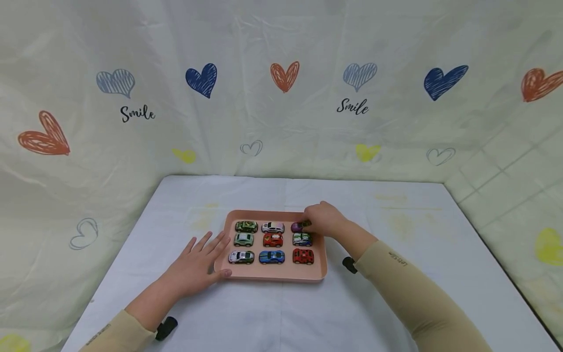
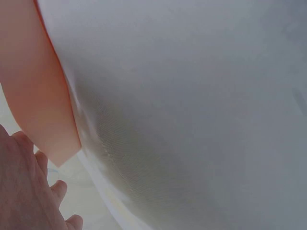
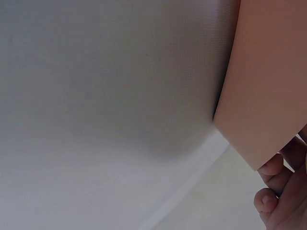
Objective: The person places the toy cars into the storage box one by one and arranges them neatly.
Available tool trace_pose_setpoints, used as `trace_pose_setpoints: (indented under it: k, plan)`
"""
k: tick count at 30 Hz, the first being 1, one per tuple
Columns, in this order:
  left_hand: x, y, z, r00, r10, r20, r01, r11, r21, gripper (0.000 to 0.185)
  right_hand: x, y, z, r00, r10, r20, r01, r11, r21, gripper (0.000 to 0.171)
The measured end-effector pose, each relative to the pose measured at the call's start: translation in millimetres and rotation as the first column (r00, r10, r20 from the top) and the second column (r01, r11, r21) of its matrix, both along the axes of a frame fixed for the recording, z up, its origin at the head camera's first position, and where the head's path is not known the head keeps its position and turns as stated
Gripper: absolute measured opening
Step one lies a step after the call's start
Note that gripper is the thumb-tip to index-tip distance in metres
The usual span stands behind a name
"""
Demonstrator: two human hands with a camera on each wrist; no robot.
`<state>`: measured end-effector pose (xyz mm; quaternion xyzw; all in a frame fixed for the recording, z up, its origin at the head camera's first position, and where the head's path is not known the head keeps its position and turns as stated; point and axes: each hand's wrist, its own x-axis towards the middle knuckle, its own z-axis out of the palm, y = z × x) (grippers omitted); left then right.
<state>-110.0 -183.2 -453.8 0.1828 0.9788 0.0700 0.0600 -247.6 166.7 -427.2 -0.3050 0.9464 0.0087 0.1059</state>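
Observation:
A pink tray (image 1: 281, 275) sits mid-table with toy cars parked in three rows. My right hand (image 1: 323, 219) curls over the purple car (image 1: 298, 227) at the tray's far right corner and pinches it. Beside it in the far row stand a camouflage green car (image 1: 246, 226) and a white car (image 1: 272, 227). My left hand (image 1: 200, 261) lies flat on the table with straight fingers against the tray's near left edge. The left wrist view catches the tray wall (image 2: 33, 91), and the right wrist view the tray's outer wall (image 3: 268, 81).
The middle row holds a pale green car (image 1: 244, 239), a red car (image 1: 273, 240) and a green-white car (image 1: 302, 239). The near row holds a white car (image 1: 241, 257), a blue car (image 1: 271, 257) and a red car (image 1: 303, 256). A heart-print sheet hangs behind the white tabletop (image 1: 396, 220).

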Motion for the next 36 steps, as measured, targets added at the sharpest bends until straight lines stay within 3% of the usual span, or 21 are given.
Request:
trace_pose_setpoints:
  k: [20,28,32,36]
  plan:
    - [-6.3,7,-3.1,1.000,-0.011,0.018,0.011,0.999,0.030,0.086,3.4,17,9.7,0.990,-0.089,0.104,0.101,0.988,-0.114,0.028]
    - [-7.5,3,-8.4,1.000,-0.021,-0.007,0.021,0.998,0.061,0.086,16.0,20,11.2,0.976,-0.137,0.170,0.177,0.951,-0.252,0.030]
    - [-8.3,1,-3.8,0.999,-0.024,-0.039,0.027,0.997,0.070,0.083,29.5,24,13.4,0.977,-0.156,0.147,0.200,0.914,-0.352,0.031]
    - [-10.4,-1,0.0,0.997,-0.030,-0.064,0.035,0.997,0.073,0.083,47.3,34,14.7,0.986,-0.160,0.045,0.165,0.915,-0.367,0.040]
